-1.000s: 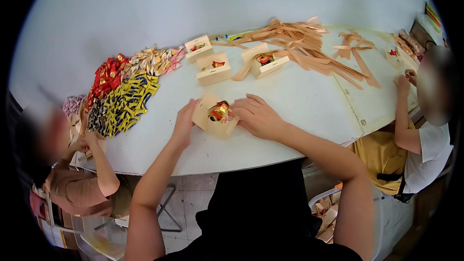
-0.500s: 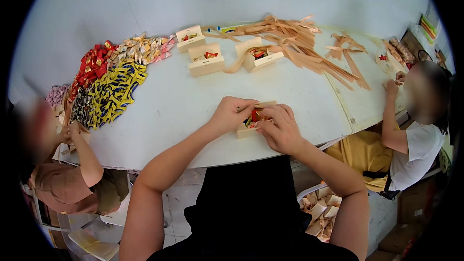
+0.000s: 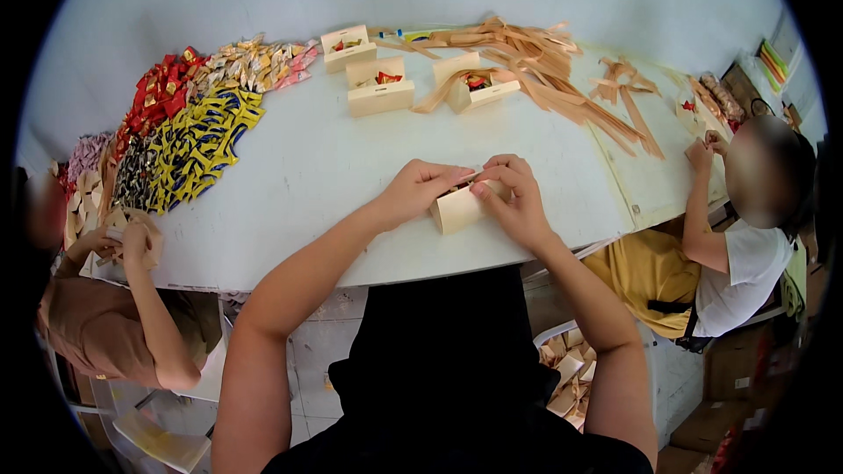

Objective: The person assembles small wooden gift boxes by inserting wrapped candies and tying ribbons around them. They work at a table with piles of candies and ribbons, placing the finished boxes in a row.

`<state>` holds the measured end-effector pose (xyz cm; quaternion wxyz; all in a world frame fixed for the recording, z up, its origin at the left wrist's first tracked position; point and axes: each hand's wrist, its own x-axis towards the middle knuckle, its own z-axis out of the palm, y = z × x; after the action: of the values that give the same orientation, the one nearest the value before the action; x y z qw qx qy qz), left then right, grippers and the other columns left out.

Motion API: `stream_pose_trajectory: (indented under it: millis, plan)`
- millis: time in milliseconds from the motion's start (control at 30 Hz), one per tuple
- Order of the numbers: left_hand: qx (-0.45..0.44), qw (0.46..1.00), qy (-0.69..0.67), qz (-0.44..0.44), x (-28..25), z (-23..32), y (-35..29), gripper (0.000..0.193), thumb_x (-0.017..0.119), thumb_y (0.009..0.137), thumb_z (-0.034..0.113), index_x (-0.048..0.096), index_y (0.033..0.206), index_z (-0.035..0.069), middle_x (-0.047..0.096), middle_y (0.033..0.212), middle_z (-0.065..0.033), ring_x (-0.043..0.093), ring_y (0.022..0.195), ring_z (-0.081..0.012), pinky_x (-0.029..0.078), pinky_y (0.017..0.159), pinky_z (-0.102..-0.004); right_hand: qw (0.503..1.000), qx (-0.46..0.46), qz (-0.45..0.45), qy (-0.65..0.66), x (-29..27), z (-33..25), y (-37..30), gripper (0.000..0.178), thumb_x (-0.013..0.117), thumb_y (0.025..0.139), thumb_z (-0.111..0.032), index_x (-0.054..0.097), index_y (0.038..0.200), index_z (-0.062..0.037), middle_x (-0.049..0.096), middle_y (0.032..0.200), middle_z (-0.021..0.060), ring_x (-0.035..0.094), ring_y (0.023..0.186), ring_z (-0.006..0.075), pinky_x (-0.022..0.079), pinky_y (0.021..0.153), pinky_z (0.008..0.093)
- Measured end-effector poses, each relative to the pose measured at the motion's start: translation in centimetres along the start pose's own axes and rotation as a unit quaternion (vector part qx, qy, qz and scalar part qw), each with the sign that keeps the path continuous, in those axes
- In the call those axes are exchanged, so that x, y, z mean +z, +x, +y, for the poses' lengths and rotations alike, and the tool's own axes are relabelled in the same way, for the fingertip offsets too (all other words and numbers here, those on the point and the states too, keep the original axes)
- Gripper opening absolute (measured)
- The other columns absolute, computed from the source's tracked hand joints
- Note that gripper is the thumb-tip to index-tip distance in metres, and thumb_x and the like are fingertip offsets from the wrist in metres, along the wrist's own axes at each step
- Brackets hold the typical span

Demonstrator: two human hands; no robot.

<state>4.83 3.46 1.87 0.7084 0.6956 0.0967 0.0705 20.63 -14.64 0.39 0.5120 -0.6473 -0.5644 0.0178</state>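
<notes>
A small pale wooden box (image 3: 458, 211) is tilted between my hands near the table's front edge, a broad plain panel toward me. At its far left edge, the fingers of my left hand (image 3: 415, 192) pinch the box. My right hand (image 3: 516, 200) grips its far right side, thumb bent over the edge. Most of the inside is hidden by the panel and fingers; a dark sliver shows between my hands. Beyond them stand similar open boxes (image 3: 380, 102) holding red and other wrapped sweets, one with a tan ribbon (image 3: 436, 98) across it.
Heaps of yellow-blue (image 3: 206, 145), red (image 3: 164, 92) and cream wrapped sweets lie at the left. Tan ribbons (image 3: 562, 88) spread over the table's back right. A person in brown (image 3: 114, 325) sits left, another in white (image 3: 746, 268) right. A tub of wooden boxes (image 3: 571, 377) stands below.
The box in my hands has turned or tipped, so a broad panel now faces me and its sweets are mostly out of sight. Both hands have moved slightly up in the picture.
</notes>
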Motion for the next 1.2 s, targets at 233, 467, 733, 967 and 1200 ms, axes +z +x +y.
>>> stream_pose_trajectory:
  millis: [233,467,733,967,1200]
  plan:
    - [0.143,0.967,0.212,0.017,1.7,-0.3,-1.2,0.055,0.081,0.098,0.023,0.066,0.147,0.004,0.076,0.134,-0.0102,0.070,0.119,-0.0150,0.054,0.104,-0.0315,0.984,-0.099,-0.044,-0.141,-1.3,-1.4,0.5,0.015,0.079,0.095,-0.021,0.080,0.105,-0.0096,0.066,0.119,0.0087,0.060,0.115,0.0292,0.045,0.103,0.0438]
    - [0.154,0.964,0.215,0.037,2.2,-0.9,-1.0,0.053,0.083,0.096,0.021,0.069,0.144,0.004,0.077,0.134,-0.0110,0.072,0.119,-0.0167,0.055,0.104,-0.0318,0.975,-0.059,-0.187,-0.100,-3.6,-1.5,2.8,0.018,0.080,0.092,-0.022,0.082,0.105,-0.0098,0.067,0.128,0.0130,0.062,0.122,0.0339,0.049,0.103,0.0461]
    - [0.193,0.960,0.200,0.025,2.0,-1.9,-0.2,0.053,0.084,0.094,0.025,0.070,0.140,0.003,0.078,0.131,-0.0132,0.074,0.119,-0.0208,0.055,0.105,-0.0337,0.964,-0.115,-0.220,-0.092,-5.2,-2.6,2.9,0.023,0.080,0.092,-0.021,0.082,0.112,-0.0099,0.066,0.134,0.0150,0.061,0.128,0.0342,0.048,0.108,0.0466]
    - [0.193,0.953,0.230,0.026,2.0,-1.4,-0.6,0.056,0.086,0.093,0.025,0.070,0.142,0.003,0.076,0.135,-0.0130,0.071,0.123,-0.0194,0.054,0.108,-0.0336,0.947,-0.149,-0.249,-0.137,-5.6,-3.7,3.5,0.023,0.077,0.091,-0.020,0.082,0.112,-0.0125,0.064,0.138,0.0150,0.059,0.130,0.0348,0.044,0.112,0.0490]
    - [0.170,0.962,0.209,0.037,2.1,-1.5,-0.6,0.053,0.084,0.095,0.030,0.072,0.138,0.002,0.076,0.133,-0.0159,0.074,0.121,-0.0234,0.055,0.105,-0.0344,0.934,-0.143,-0.270,-0.184,-5.9,-2.7,3.9,0.020,0.077,0.092,-0.023,0.083,0.105,-0.0094,0.067,0.130,0.0145,0.061,0.125,0.0350,0.047,0.108,0.0494]
